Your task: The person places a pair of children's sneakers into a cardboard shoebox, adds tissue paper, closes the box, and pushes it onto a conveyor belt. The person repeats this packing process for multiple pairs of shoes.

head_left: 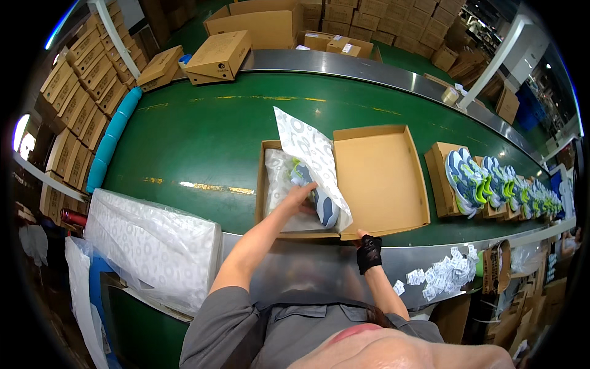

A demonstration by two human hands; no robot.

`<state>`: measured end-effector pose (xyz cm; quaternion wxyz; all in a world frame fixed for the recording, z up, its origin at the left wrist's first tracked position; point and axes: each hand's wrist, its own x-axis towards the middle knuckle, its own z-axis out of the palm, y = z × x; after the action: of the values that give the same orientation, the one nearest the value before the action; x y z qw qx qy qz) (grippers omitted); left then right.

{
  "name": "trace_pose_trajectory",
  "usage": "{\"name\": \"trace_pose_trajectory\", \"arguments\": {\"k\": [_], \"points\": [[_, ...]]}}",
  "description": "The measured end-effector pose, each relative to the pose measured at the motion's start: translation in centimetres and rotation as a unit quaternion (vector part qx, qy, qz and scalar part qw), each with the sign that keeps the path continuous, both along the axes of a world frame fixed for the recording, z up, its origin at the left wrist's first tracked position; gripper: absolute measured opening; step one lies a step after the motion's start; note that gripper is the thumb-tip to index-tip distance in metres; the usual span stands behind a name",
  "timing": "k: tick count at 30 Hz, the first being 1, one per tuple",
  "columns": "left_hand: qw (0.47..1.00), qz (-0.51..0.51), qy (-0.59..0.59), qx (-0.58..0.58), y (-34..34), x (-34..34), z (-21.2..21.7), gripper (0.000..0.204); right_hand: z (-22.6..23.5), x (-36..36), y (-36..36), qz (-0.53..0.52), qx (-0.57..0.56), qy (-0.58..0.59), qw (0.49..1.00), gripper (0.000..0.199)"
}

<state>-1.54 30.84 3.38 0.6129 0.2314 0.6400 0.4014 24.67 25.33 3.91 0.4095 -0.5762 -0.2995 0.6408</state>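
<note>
A brown shoebox (262, 184) sits open on the green conveyor in front of me, its lid (382, 178) folded back to the right. Printed white tissue paper (307, 144) lines it, and one sheet stands up along the lid side. Inside, a blue-grey sneaker (326, 208) with lime-green accents lies partly under that sheet. My left hand (299, 200) reaches into the box, its fingers closed around the sneaker. In a black fingerless glove, my right hand (367, 251) grips the near edge of the shoebox by the lid's hinge; its fingertips are partly hidden.
A stack of printed tissue sheets (153, 246) lies at my left. Right of the box, a row of sneakers (467, 178) rests on shoeboxes. Small white packets (445, 273) are heaped on the metal ledge (301, 270). Closed cartons (218, 55) stand at the far left.
</note>
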Motion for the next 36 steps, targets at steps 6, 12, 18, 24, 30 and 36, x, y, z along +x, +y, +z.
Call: {"name": "trace_pose_trajectory", "arguments": {"k": [6,12,18,24,30,36], "points": [[0.987,-0.107,0.116,0.01,-1.5,-0.9,3.4,0.053,0.3,-4.3,-0.8,0.013,0.401,-0.33,0.855,0.026],[0.966,0.204,-0.004,0.157,-10.4,-8.7,2.5,0.054,4.4,-6.3,0.9,0.216,0.524,-0.544,0.619,0.052],[0.866,0.123,0.462,0.148,-10.3,-7.1,-2.9,0.056,1.0,-8.7,0.3,0.325,0.534,-0.61,0.487,0.059],[0.991,0.104,-0.081,0.031,-9.4,-9.8,2.9,0.057,4.0,-9.3,0.7,0.371,0.532,-0.604,0.463,0.055],[0.945,0.135,-0.246,0.166,-9.8,-6.9,5.0,0.058,12.0,-8.0,1.5,0.34,0.614,-0.497,0.51,0.042],[0.89,0.309,-0.224,0.251,-20.5,-7.1,10.1,0.05,13.4,-2.4,2.2,0.18,0.683,-0.471,0.528,0.039]]}}
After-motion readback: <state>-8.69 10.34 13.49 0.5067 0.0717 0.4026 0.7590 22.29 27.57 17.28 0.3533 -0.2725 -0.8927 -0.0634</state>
